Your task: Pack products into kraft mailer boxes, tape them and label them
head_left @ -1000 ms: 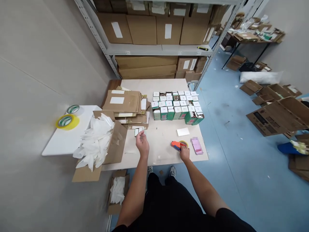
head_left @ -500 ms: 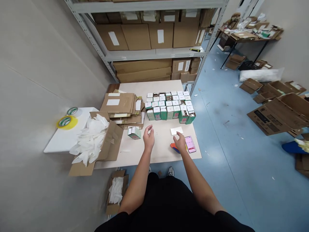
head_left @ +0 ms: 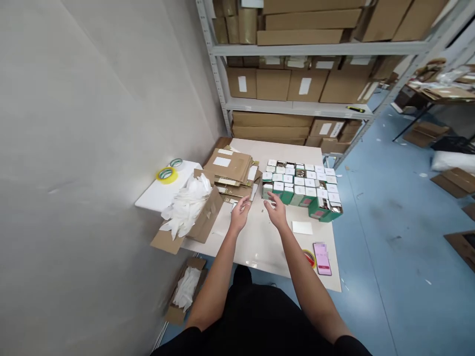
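My left hand (head_left: 240, 215) is over the table with fingers apart and nothing visibly held. Behind its fingers a small box (head_left: 233, 203) shows only in part; whether I touch it is hidden. My right hand (head_left: 276, 213) hovers just in front of the rows of small green and white boxes (head_left: 299, 194), its fingers apart and no object in it. Between the two hands lies bare tabletop. To the right of my right hand rests a white card (head_left: 302, 227). A roll of yellow tape (head_left: 309, 258) is partly covered by my right forearm, beside a pink-screened phone (head_left: 322, 259).
Flattened cardboard boxes (head_left: 229, 168) are stacked at the table's back left. A carton of white paper (head_left: 189, 202) stands at the left edge, near a roll of yellow tape (head_left: 166, 175) on a white surface. Shelving (head_left: 297, 106) with cartons rises behind.
My view has swung left. My right hand has moved left from beside the card and phone toward the front of the box rows. My left hand has shifted toward the lone small box.
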The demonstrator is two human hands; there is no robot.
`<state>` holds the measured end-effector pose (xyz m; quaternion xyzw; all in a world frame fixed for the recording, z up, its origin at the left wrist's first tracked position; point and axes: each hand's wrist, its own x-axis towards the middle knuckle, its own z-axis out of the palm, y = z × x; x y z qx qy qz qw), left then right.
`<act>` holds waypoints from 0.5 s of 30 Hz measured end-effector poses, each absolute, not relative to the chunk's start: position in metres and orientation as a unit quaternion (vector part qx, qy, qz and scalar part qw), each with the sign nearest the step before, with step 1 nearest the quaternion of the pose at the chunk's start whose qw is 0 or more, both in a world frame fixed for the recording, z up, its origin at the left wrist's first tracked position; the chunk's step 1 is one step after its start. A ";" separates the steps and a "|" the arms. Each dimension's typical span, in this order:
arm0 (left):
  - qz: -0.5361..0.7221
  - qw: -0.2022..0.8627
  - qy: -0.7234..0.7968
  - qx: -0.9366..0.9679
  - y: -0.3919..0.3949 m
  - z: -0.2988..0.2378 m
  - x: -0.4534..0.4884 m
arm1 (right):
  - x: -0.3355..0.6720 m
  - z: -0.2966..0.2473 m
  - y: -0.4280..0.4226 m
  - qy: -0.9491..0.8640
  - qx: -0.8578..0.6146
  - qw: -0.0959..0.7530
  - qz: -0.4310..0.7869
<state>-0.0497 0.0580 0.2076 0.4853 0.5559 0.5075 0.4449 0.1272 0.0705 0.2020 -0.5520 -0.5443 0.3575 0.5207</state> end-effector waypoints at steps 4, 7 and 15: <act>0.537 0.420 0.564 0.465 0.102 0.208 -0.112 | 0.084 0.197 0.120 -0.565 -0.548 0.503 0.357; 0.558 0.399 0.567 0.456 0.149 0.208 -0.161 | 0.052 0.192 0.162 -0.577 -0.553 0.483 0.357; 0.535 0.397 0.630 0.399 0.318 0.177 -0.282 | -0.027 0.158 0.287 -0.621 -0.590 0.392 0.336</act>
